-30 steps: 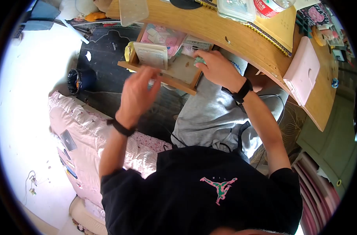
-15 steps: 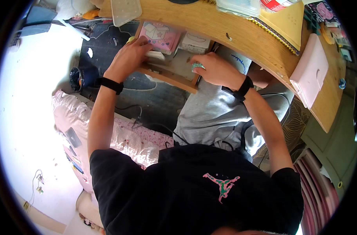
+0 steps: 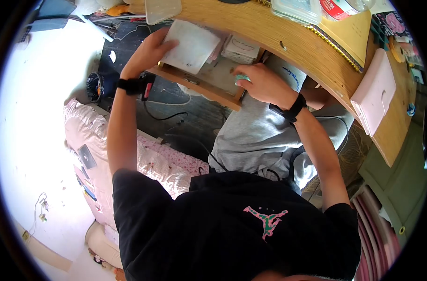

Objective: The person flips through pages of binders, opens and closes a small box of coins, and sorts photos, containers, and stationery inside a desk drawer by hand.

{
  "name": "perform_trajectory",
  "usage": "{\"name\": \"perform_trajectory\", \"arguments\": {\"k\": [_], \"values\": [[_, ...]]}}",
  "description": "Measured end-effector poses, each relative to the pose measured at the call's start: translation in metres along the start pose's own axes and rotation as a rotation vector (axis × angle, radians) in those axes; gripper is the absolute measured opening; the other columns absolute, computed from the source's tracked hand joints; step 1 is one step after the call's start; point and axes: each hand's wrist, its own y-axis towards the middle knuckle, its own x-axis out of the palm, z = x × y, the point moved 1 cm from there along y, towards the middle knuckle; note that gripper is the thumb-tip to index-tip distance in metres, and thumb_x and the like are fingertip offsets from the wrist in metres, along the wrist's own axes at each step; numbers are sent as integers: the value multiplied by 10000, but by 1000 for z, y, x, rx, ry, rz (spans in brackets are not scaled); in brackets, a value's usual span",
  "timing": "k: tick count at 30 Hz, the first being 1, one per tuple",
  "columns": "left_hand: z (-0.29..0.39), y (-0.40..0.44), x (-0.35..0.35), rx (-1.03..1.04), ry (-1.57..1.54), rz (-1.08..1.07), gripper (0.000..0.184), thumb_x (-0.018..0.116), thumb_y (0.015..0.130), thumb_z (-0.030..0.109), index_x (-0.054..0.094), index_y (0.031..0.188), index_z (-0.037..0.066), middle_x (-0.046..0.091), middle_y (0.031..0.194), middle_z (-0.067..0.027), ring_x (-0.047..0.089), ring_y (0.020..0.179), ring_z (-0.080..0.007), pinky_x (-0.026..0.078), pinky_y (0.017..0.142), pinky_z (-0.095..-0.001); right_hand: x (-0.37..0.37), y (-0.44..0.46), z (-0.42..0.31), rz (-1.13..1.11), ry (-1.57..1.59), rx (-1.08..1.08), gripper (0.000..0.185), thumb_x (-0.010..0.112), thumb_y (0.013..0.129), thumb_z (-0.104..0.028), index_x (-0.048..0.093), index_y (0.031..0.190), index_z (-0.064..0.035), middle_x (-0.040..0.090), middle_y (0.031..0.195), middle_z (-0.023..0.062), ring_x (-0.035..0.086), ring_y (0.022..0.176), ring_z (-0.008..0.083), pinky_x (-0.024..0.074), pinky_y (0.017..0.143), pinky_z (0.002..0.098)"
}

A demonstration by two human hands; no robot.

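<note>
My left hand is closed on the left edge of a flat white square pad, its thumb lying on the face. The pad is tilted up over the left part of an open wooden drawer and hides most of a pink item behind it. My right hand is curled round a small green glittery thing at the drawer's right front corner. What kind of thing it is, I cannot make out. A white box with a line drawing on top sits at the drawer's back right.
On the wooden desk above the drawer are a clear plastic box, a bottle, a yellow spiral notebook and a pink case. A dark bin stands left. Cables hang below the drawer.
My left hand has raised the white pad out of the drawer and turned its face up, covering the pink printed item. My right hand keeps the green thing; the view has shifted slightly.
</note>
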Motion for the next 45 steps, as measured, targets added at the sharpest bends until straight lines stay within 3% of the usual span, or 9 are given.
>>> {"name": "perform_trajectory", "arguments": {"k": [1,9,11,13,20,29,39,41,45], "values": [[-14,5,7,-59,-235,-9,346,641,1002,173,615,1260,-56,723,1078,-136,677,987,-184,528,880,-355,-1,1,0,-48,-18,43,270,644,970,-187,665,1191,-33,707,1077,239,656,1044,414,512,894,463],[-17,36,75,-363,-1242,333,320,593,1029,135,611,1256,-90,704,1107,-131,669,946,-203,535,860,-340,-5,-1,-5,-30,-42,41,281,653,966,-185,660,1193,-19,707,1024,247,666,991,429,518,867,464],[3,33,67,-89,-373,246,320,617,992,102,590,1257,-75,695,1128,-129,668,1013,-221,527,917,-357,-3,-1,-5,-25,-53,6,281,654,965,-185,661,1192,-19,707,1016,244,665,989,429,518,864,461],[19,44,81,-215,-883,307,355,639,932,59,590,1270,-40,692,1127,-109,659,1018,-208,510,920,-338,-4,-2,-10,44,-82,-29,283,662,936,-151,676,1181,-10,700,990,283,674,987,436,523,876,483],[-8,74,89,41,-966,594,409,746,893,119,611,1234,-62,704,1117,-105,657,1027,-171,529,839,-310,-4,-1,-8,19,-86,27,273,662,942,-170,684,1180,-36,697,1024,285,664,1021,444,524,897,483],[-21,80,71,273,36,409,421,835,771,180,711,1139,16,742,1039,-144,723,901,-289,555,799,-385,-4,-3,-12,27,-66,28,267,656,950,-172,682,1173,-28,691,1026,295,659,1032,449,521,902,482],[-8,73,58,3,-212,367,334,837,743,183,744,1021,23,760,899,-103,743,826,-215,564,731,-367,-5,-3,-10,19,-55,40,278,650,957,-187,672,1185,-28,689,979,272,659,980,429,515,865,469],[-14,77,60,212,75,348,347,852,758,200,730,1016,3,740,826,-98,730,732,-210,570,661,-352,-2,-2,-5,11,-54,32,279,646,964,-201,666,1193,-43,688,941,246,657,940,409,507,834,459],[-38,92,68,336,-85,478,349,854,765,206,712,1007,-2,703,781,-76,704,697,-197,568,644,-343,-2,-1,-5,7,-44,26,277,646,966,-188,666,1193,-30,698,982,254,663,974,418,509,846,461]]}}
